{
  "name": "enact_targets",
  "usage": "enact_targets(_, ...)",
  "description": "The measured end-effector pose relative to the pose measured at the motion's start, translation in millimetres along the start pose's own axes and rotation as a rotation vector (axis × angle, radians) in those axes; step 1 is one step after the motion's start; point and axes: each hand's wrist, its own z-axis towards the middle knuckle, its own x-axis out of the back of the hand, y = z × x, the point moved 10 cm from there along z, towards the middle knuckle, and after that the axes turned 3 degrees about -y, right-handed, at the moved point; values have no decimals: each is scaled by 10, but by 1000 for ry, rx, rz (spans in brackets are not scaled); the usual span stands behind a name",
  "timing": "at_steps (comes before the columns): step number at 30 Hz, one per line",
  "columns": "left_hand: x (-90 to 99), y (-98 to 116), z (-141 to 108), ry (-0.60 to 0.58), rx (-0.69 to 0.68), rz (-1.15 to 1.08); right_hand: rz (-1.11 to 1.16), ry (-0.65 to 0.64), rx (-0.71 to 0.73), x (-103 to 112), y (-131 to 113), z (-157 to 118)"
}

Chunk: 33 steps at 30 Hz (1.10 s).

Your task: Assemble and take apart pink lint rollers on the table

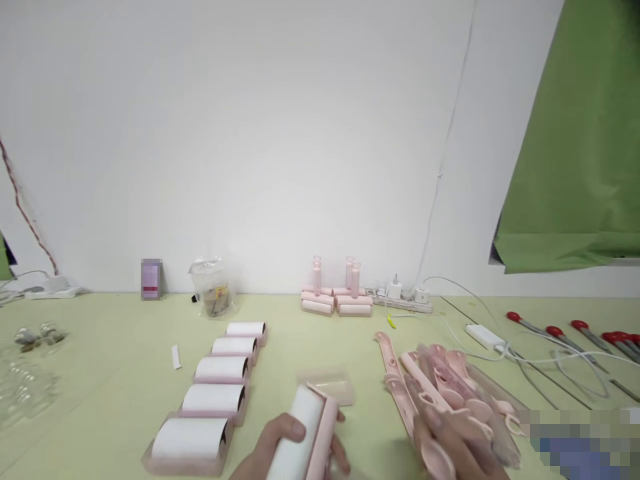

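White roll with pink casing (303, 453): at the near edge of the table (110, 373), between the row of rolls on the left and the pink handles on the right; tilted, its far end leaning right.
Left hand (265, 443): my grip is closed around the roll and casing. The thumb lies over the white face while the fingers come round the pink side, a hold that, I judge, keeps the piece from turning.
Right hand (453, 440): my fingers rest against the near end of the handles; whether they are closed on one, I cannot tell.
Pink handles (430, 383): heaped loosely on the right, partly among clear plastic, probably set there to suit my right hand.
Row of five rolls (220, 399): on the left, running from near to far, each seated in a translucent pink tray; the flat bases presumably stop them rolling.
Translucent pink piece (340, 388): on the table just beyond the held roll; its form is blurred.
Far stacks (317, 305): two pink-and-white groups near the wall, small upright bottle-like pieces among them, likely kept clear of my working space.
Red-ended tools (557, 332): far right, well apart from both hands.
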Motion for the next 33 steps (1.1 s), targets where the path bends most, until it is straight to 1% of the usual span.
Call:
enact_targets(2,7,89,14,-16,-114,-64,-40,-29,-75,49,-10,165)
enact_targets(4,8,193,3,-10,-183,-123,-129,-119,-106,-15,-18,366)
enact_targets(7,-40,313,-31,-9,-186,-137,-292,-292,-37,-268,-9,587)
enact_targets(9,-22,357,-49,41,-188,-115,-367,-359,3,-431,61,636)
enact_targets(12,58,328,-39,136,-191,-82,-434,-355,-3,-542,214,625)
enact_targets(14,91,251,-5,154,-167,-67,-472,-327,-22,-525,286,604)
enact_targets(16,99,161,33,137,-126,-51,-493,-275,-56,-417,319,600)
enact_targets(19,104,66,56,122,-84,-17,-503,-197,-118,-172,299,610)
enact_targets(21,114,-17,54,145,-24,44,-425,-164,-160,-37,250,600)
enact_targets(23,135,-102,44,198,44,131,-228,-165,-160,-2,144,562)
enact_targets(25,133,-143,40,240,65,191,25,-197,-102,-65,-33,493)
enact_targets(27,98,-130,50,257,25,202,212,-256,-20,-179,-230,395)
enact_targets(28,73,-124,58,255,6,201,268,-284,15,-238,-310,342)
enact_targets(30,40,-113,66,253,-16,199,310,-334,62,-340,-414,246)
enact_targets(33,30,-153,63,243,34,213,348,-392,69,-435,-449,160)
